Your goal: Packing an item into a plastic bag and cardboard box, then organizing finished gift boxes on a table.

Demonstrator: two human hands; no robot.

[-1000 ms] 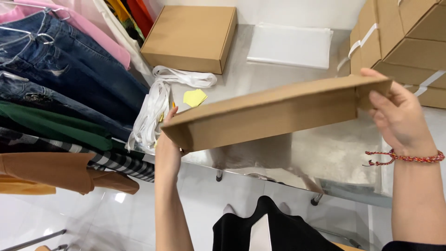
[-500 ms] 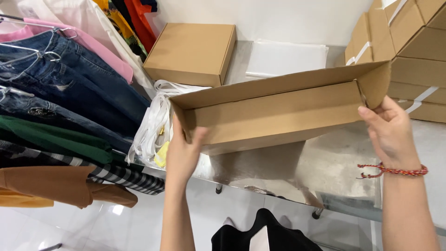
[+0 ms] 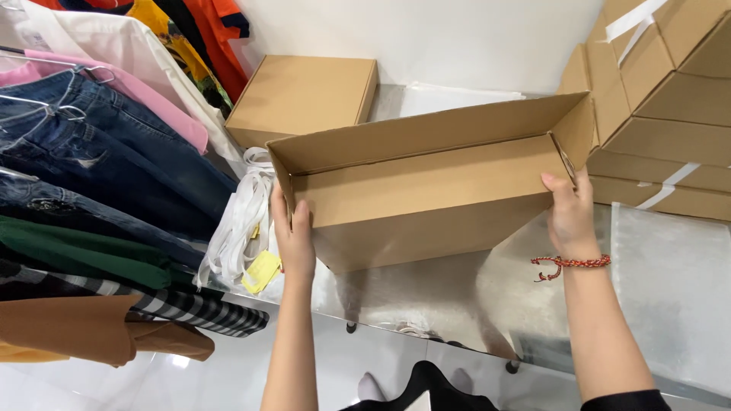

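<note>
A: What've we got in the hands?

B: We're holding a long open brown cardboard box (image 3: 426, 190), w/ its open side tipped toward us. It's up off the shiny metal bench (image 3: 426, 297), mid-scene, between the clothes rack and the carton stack.

A: Left hand?

B: Left hand (image 3: 293, 236) is pressed flat against the box's left end, fingers up along the wall, thumb on the near face. Not pinching, more a flat press.

A: And the right?

B: Right hand (image 3: 569, 217) grips the right end, fingers (image 3: 563, 183) curled over the edge by the end flap. Red braided bracelet (image 3: 571, 263) sits on that wrist.

A: What's around it?

B: Far left on the bench, a closed flat brown cardboard box (image 3: 304, 99). Just right of that, by the wall, a flat white plastic bag (image 3: 449, 99). Right side, a stack of folded brown cartons w/ white strapping (image 3: 662, 114). Near right, a clear frosted plastic bag (image 3: 670, 281) lies flat on the bench.

A: Left of us?

B: Hanging clothes on the left: blue jeans (image 3: 99, 152), a pink top (image 3: 152, 103), a dark green garment (image 3: 84, 251). Bundle of white straps (image 3: 240, 228) hangs at the bench's left edge, w/ a small yellow tag (image 3: 261, 272) just below our left hand.
</note>
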